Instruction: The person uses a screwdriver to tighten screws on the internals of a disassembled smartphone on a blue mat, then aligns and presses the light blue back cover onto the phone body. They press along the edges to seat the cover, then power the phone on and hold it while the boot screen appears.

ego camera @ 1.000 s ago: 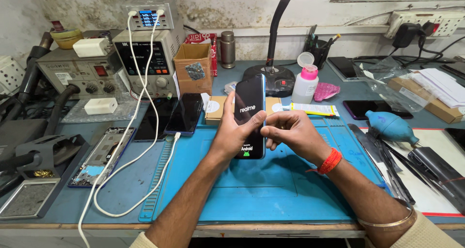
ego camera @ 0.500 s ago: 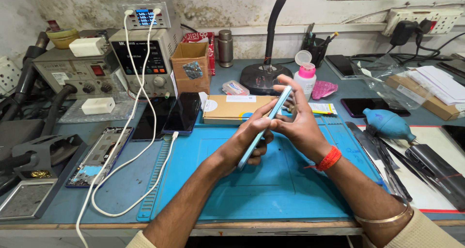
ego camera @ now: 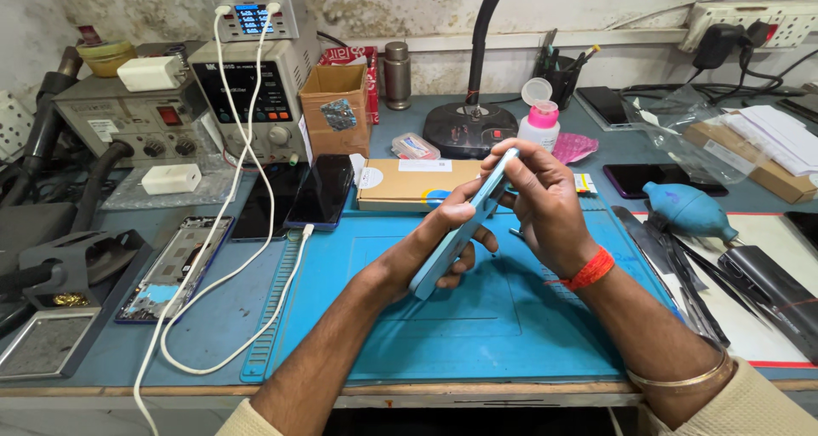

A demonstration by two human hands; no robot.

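A light blue smartphone [ego camera: 464, 227] is held edge-on above the blue work mat [ego camera: 443, 317], its back turned toward the left. My left hand [ego camera: 430, 244] grips it from below along the lower half. My right hand [ego camera: 541, 202] closes on its upper end, fingers wrapped over the top edge. A red band sits on my right wrist. The phone's screen faces away and is hidden.
A flat cardboard box [ego camera: 409, 185] lies just behind the mat. Two dark phones [ego camera: 319, 189] lie left with a white cable attached. Power supply units [ego camera: 256, 87] stand at back left, a lamp base [ego camera: 469, 129] and bottle [ego camera: 539, 125] behind, a blue air blower [ego camera: 690, 210] and tools right.
The phone was first upright with its lit screen facing me. It has been turned edge-on and tilted, and my right hand moved up to its top end.
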